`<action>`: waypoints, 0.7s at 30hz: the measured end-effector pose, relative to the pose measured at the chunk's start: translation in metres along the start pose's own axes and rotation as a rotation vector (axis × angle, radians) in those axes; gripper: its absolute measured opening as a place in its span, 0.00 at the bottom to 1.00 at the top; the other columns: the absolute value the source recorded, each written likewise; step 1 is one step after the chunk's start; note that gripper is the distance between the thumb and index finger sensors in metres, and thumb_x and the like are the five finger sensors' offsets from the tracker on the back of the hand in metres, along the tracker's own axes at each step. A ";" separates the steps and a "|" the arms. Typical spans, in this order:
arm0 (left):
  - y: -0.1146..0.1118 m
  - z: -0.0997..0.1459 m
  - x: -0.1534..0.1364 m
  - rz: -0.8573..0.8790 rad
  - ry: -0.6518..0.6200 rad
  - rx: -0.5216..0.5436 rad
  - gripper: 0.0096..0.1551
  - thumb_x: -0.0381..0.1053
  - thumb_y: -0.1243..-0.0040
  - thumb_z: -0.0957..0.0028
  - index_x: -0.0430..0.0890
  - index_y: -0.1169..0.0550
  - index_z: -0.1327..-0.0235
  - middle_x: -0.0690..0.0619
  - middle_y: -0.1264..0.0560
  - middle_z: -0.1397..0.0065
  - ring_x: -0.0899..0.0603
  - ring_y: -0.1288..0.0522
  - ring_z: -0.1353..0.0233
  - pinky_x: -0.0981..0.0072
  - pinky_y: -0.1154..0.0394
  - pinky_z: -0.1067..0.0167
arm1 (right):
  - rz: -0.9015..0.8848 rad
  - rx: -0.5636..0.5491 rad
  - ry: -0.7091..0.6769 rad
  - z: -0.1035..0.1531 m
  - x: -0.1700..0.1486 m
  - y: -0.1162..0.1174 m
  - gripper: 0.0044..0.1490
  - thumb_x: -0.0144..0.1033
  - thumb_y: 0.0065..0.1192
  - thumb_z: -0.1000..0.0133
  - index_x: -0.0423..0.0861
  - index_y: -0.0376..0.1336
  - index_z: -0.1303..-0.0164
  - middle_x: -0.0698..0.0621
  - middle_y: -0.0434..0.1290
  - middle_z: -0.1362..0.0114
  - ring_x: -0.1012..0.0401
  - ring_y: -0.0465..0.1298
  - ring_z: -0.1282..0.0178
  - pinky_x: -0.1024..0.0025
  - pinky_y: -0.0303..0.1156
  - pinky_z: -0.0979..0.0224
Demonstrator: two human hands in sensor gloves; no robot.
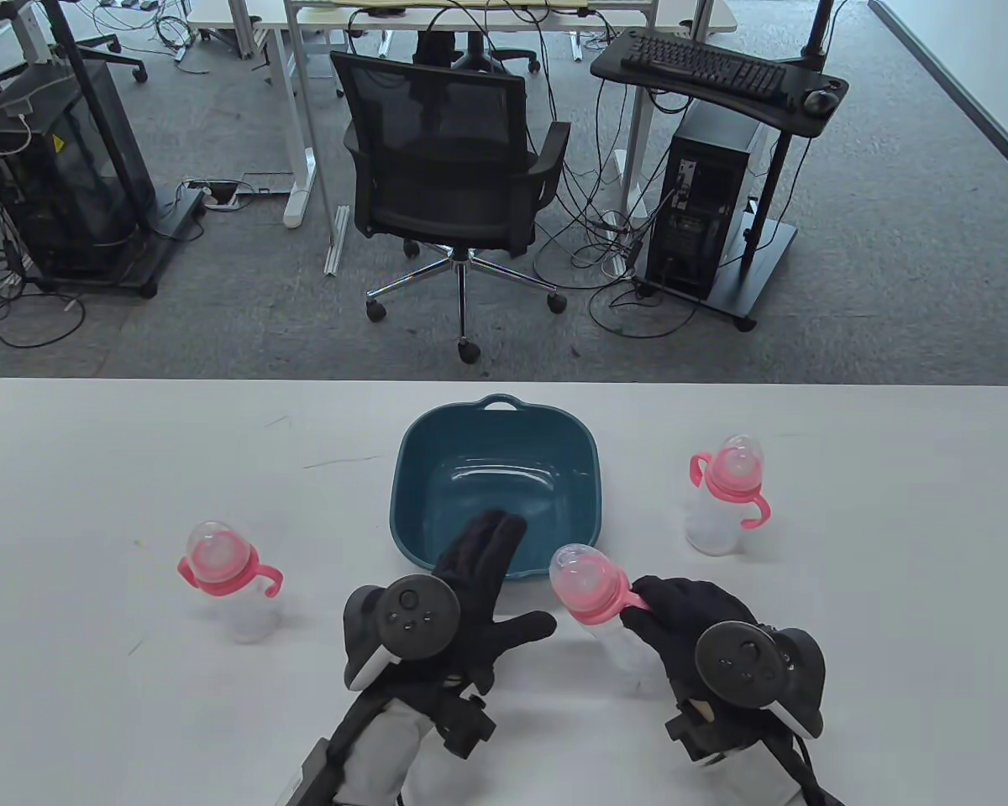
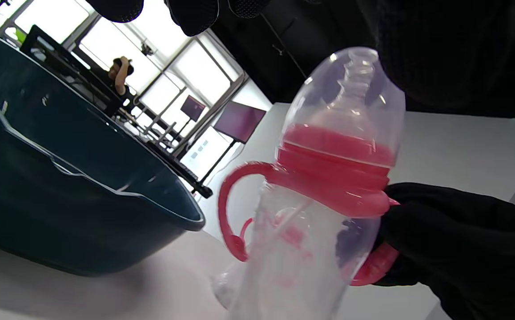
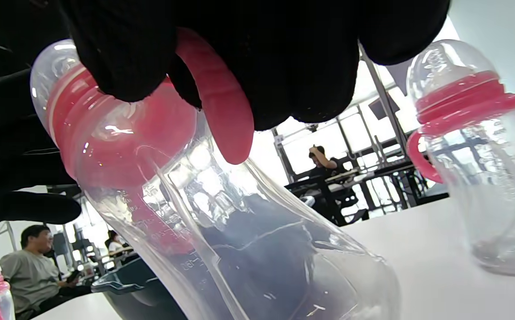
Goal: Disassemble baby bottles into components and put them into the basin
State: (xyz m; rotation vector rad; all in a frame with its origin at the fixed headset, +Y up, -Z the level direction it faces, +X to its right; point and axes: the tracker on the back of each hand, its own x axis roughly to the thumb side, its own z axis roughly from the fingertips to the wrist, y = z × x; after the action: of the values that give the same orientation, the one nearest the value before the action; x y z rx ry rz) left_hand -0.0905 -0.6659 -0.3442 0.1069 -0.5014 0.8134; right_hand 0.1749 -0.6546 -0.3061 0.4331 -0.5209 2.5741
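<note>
While tilted: bottle [image 1: 595,598] (pink-collared) in right hand [image 1: 689,625].

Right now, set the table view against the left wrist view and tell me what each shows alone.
Only the table view shows two more bottles, the left bottle and right bottle, and the open left hand. Only the left wrist view shows the held bottle's free handle loop. Both show the basin, and the right hand gripping the held bottle.

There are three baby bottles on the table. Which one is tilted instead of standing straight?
The middle bottle, in front of the basin. The right hand grips it by its pink handle and it leans left; the other two stand upright, untouched.
</note>
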 end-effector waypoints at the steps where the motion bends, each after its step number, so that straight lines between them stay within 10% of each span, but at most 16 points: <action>1: -0.002 -0.002 0.000 0.031 -0.012 0.006 0.64 0.74 0.33 0.63 0.66 0.57 0.21 0.56 0.58 0.14 0.37 0.48 0.11 0.35 0.47 0.23 | -0.003 -0.002 -0.007 -0.001 0.003 0.001 0.27 0.47 0.68 0.45 0.47 0.72 0.39 0.47 0.81 0.40 0.44 0.76 0.37 0.41 0.66 0.34; 13: -0.005 -0.004 -0.012 0.224 -0.040 0.007 0.57 0.60 0.23 0.59 0.57 0.46 0.23 0.51 0.41 0.22 0.38 0.27 0.25 0.45 0.31 0.31 | -0.162 0.019 -0.106 -0.001 0.010 0.024 0.29 0.45 0.63 0.40 0.50 0.62 0.30 0.43 0.66 0.22 0.40 0.64 0.24 0.35 0.57 0.27; 16: -0.001 -0.006 -0.017 0.278 -0.023 0.022 0.56 0.60 0.24 0.58 0.58 0.46 0.23 0.51 0.42 0.22 0.38 0.27 0.25 0.45 0.31 0.30 | -0.235 0.105 -0.070 0.004 -0.002 0.035 0.59 0.48 0.70 0.44 0.49 0.36 0.16 0.41 0.49 0.13 0.36 0.56 0.19 0.31 0.50 0.25; 21: -0.002 -0.007 -0.018 0.372 -0.015 -0.009 0.55 0.60 0.24 0.59 0.57 0.45 0.24 0.49 0.41 0.22 0.38 0.26 0.26 0.46 0.30 0.31 | -0.083 0.160 -0.081 0.006 -0.011 0.043 0.69 0.52 0.74 0.48 0.47 0.30 0.17 0.40 0.48 0.12 0.35 0.52 0.16 0.28 0.48 0.25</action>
State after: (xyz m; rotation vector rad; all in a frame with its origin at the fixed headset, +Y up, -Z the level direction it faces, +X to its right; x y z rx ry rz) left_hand -0.0961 -0.6773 -0.3587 0.0111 -0.5474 1.1745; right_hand 0.1632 -0.6965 -0.3171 0.6031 -0.3181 2.5359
